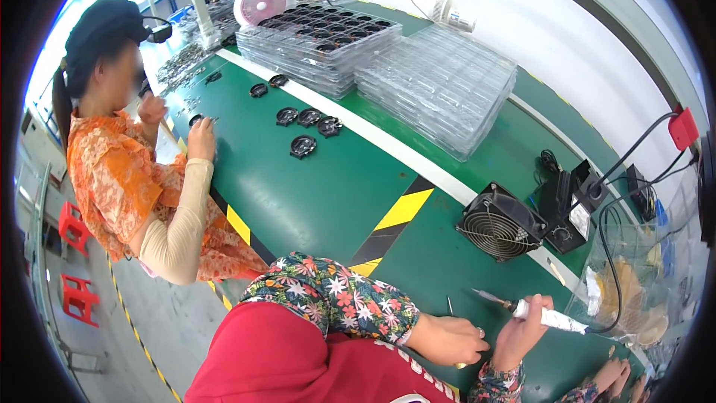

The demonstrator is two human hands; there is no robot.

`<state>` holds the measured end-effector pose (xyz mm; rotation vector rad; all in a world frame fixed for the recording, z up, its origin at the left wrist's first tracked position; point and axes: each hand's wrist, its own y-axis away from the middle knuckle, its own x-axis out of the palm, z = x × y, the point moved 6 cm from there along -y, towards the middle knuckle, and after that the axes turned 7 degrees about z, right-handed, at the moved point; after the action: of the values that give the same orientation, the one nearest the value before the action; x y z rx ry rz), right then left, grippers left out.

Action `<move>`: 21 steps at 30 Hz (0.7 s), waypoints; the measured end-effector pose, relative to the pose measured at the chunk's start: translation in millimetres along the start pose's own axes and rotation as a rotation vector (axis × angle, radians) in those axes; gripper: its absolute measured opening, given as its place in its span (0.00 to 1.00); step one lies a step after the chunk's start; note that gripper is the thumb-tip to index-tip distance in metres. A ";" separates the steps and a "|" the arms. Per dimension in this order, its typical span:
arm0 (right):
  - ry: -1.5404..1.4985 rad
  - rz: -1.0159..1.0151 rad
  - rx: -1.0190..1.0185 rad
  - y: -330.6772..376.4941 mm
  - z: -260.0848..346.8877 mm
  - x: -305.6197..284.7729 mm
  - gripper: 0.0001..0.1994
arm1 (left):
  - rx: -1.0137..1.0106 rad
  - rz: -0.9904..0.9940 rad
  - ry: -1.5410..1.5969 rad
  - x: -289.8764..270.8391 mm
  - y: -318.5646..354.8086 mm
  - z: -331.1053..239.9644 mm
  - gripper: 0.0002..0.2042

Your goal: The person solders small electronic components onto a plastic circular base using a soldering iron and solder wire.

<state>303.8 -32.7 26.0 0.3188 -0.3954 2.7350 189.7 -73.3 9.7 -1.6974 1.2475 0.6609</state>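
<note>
Green and smooth, the table (313,201) holds the left hand (447,339), curled shut on a thin metal pin (450,305) that stands just past the knuckles. The right hand (522,328) is wrapped tight around a white soldering iron (548,319) whose sharp metal tip points left, near the pin. I think the tip should touch slowly and stay steady, with fingers kept back from the hot end, beside the square black fan (501,222).
</note>
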 end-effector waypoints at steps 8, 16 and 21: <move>0.011 -0.026 -0.010 3.8 -0.6 -1.4 0.08 | 0.000 0.117 -0.035 7.9 -0.6 -1.2 0.09; 0.025 -0.051 0.051 2.5 -10.0 -15.9 0.10 | 0.035 0.062 -0.011 5.1 2.7 -4.1 0.07; 0.019 -0.013 0.054 -0.8 -9.4 -8.6 0.10 | 0.030 0.039 -0.018 3.9 2.5 -0.1 0.08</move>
<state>310.4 -31.8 15.0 0.3077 -0.3139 2.7379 188.6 -75.3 5.7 -1.6425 1.2743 0.6760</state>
